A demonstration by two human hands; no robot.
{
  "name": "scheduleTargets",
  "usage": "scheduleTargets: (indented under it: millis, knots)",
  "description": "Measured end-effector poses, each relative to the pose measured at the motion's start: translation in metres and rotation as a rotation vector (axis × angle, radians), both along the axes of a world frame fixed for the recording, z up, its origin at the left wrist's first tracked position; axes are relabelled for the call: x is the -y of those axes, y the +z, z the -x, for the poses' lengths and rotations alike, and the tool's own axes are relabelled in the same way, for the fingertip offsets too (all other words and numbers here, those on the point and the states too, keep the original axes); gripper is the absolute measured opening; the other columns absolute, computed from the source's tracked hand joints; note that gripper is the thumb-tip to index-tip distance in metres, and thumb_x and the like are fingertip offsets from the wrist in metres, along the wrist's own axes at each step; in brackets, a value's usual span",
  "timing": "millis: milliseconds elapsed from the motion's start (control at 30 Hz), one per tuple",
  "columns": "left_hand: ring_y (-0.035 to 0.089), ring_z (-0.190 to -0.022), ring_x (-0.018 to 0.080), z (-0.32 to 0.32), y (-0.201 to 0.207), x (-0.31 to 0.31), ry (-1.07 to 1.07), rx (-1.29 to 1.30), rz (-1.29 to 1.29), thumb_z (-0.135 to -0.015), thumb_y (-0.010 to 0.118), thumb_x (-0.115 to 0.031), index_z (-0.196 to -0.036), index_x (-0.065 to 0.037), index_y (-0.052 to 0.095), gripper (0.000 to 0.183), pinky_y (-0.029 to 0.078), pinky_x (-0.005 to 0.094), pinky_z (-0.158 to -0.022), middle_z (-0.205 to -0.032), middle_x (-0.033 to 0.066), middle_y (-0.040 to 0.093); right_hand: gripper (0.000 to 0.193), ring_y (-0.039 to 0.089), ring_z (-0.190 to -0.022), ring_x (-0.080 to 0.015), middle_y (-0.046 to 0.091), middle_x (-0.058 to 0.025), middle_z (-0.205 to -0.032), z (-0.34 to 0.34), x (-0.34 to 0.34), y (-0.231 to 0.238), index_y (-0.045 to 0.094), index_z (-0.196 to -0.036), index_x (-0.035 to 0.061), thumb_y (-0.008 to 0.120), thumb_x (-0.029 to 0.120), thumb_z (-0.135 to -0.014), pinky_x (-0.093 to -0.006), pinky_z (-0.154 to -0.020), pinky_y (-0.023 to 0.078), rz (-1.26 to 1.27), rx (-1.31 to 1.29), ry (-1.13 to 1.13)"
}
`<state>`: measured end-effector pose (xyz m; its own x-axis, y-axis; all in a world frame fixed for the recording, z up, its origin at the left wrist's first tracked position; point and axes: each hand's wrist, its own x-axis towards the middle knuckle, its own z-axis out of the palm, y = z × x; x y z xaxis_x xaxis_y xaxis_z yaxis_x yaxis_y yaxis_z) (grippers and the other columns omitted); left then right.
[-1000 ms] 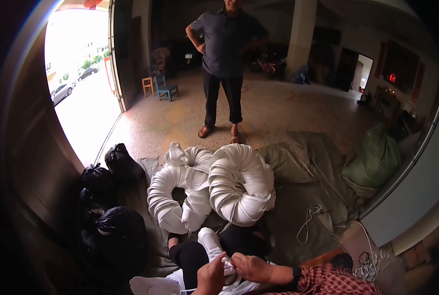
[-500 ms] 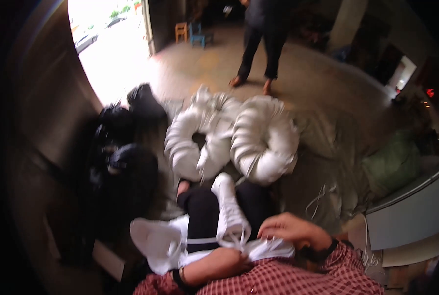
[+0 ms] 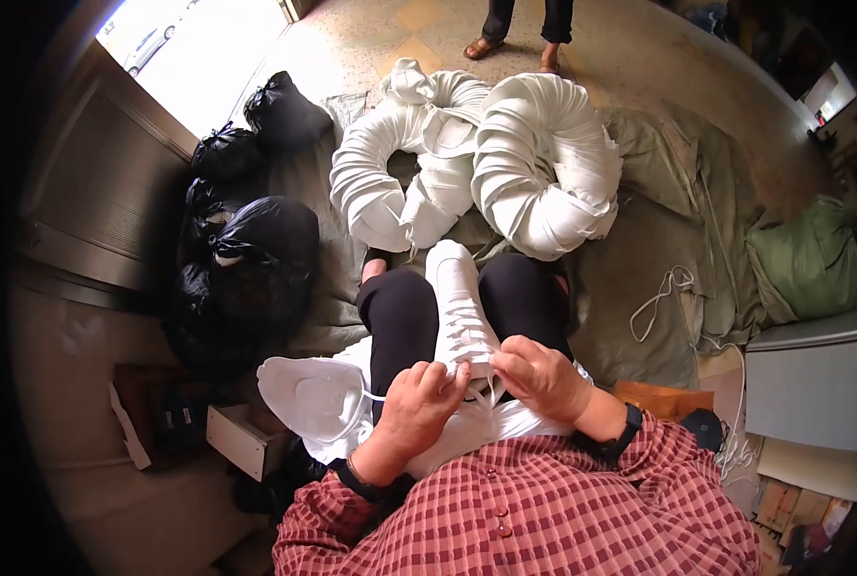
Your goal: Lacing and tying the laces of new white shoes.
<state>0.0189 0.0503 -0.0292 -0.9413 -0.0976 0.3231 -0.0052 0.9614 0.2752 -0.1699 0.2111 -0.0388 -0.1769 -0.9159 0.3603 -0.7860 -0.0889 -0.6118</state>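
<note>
A white lace-up shoe upper (image 3: 459, 305) stands toe-outward between my knees, its white laces crossing up the front. At the opening of this upper, my left hand (image 3: 415, 407) is closed with thumb and fingers pinched on the white shoelace. My right hand (image 3: 544, 378) pinches at the same opening from the other side, close to the left fingertips. Loose lace ends (image 3: 490, 396) hang between the hands toward my lap. A second white shoe upper (image 3: 315, 398) lies on my left thigh, and a white strand runs from it to my left hand.
Beyond my knees lie big white coiled rolls of stacked uppers (image 3: 546, 163) on a grey-green sheet (image 3: 640, 317). Black plastic bags (image 3: 265, 250) are heaped on the left. A green sack (image 3: 806, 257) and a grey cabinet (image 3: 812, 389) stand right. A person's feet (image 3: 483, 48) show at the far side.
The view has tilted downward. My left hand has come up from my lap to the shoe upper, and my right hand has closed in on the lace beside it.
</note>
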Motion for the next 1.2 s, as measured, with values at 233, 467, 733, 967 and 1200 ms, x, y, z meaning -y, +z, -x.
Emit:
scheduleTargets:
  millis: [233,467,733,967,1200]
  knots:
    - [0.059,-0.078,0.0256,0.007,0.002,0.001,0.037,-0.011,-0.134,-0.077,0.070,-0.002,-0.116,-0.005,0.066,0.039,0.049,0.0388,-0.066,-0.090,0.0086,0.054,0.036,0.065,-0.080,-0.0211,0.058,-0.0088,-0.099,0.003,0.005,0.009,0.058,-0.124,0.0066,0.073,0.010,-0.090,-0.0318,-0.069,0.055,-0.210,0.479,-0.111]
    - [0.062,-0.073,0.0314,0.027,0.018,0.001,0.245,-0.008,-0.505,-0.087,0.070,-0.006,-0.105,-0.002,0.063,0.020,0.052,0.0406,-0.064,-0.086,0.0133,0.057,0.009,0.061,-0.078,-0.0142,0.059,-0.0066,-0.092,0.012,0.023,0.013,0.066,-0.097,0.0016,0.071,0.009,-0.093,-0.0279,-0.070,0.051,-0.239,0.753,-0.194]
    - [0.063,-0.073,0.0318,0.046,0.034,0.004,0.215,0.154,-0.330,-0.084,0.070,-0.004,-0.094,-0.003,0.064,0.012,0.053,0.0416,-0.066,-0.084,0.0131,0.059,0.013,0.060,-0.073,-0.0125,0.061,-0.0058,-0.087,0.013,0.026,0.003,0.063,-0.098,0.0028,0.071,0.011,-0.093,-0.0280,-0.067,0.051,-0.270,0.796,-0.245]
    - [0.048,-0.057,0.0028,0.036,0.021,0.026,0.445,0.439,-1.802,-0.099,0.069,-0.019,-0.093,-0.005,0.063,0.017,0.036,0.0190,-0.051,-0.073,-0.0035,0.059,0.020,0.059,-0.072,-0.0124,0.061,-0.0063,-0.084,0.013,0.031,0.006,0.059,-0.099,0.0033,0.073,0.017,-0.093,-0.0280,-0.066,0.050,-0.318,0.785,-0.243]
    - [0.052,-0.063,0.0062,0.023,-0.001,0.023,0.583,0.377,-1.457,-0.100,0.066,-0.021,-0.091,-0.002,0.059,0.022,0.043,0.0250,-0.056,-0.071,0.0004,0.060,0.042,0.062,-0.073,-0.0222,0.056,-0.0112,-0.101,0.011,0.026,0.010,0.052,-0.116,0.0058,0.078,0.014,-0.084,-0.0333,-0.068,0.054,-0.207,0.379,-0.055]
